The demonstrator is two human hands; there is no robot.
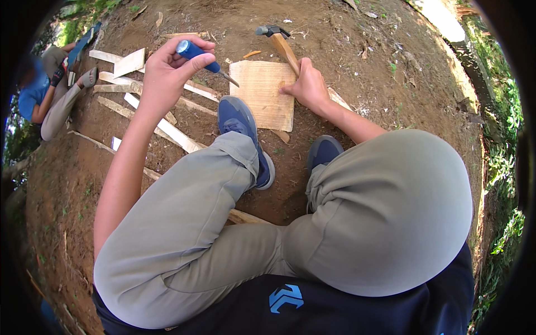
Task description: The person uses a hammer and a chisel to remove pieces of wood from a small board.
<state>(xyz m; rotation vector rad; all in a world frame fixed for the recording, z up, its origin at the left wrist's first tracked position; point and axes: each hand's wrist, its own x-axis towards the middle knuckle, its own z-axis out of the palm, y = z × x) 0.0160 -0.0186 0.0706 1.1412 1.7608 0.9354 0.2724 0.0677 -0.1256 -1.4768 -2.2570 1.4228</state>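
Observation:
My left hand [177, 64] grips a screwdriver [196, 54] by its blue handle, fingers closed round it. The thin metal shaft slants down to the right, its tip over the upper left part of a square wooden board [265, 97]. Whether the tip touches the wood I cannot tell. In my right hand [309, 88] is a claw hammer [283, 49], its wooden handle slanting up and left to a dark metal head beyond the board. The thumb of that hand reaches over the board's right edge. The board lies on the ground just ahead of my shoes.
Several wooden strips [164, 129] lie scattered on the brown soil [72, 184] to the left. My left shoe [239, 118] is close to the board's near left corner; my right shoe [324, 149] is nearer me. At far left sits another person [47, 92].

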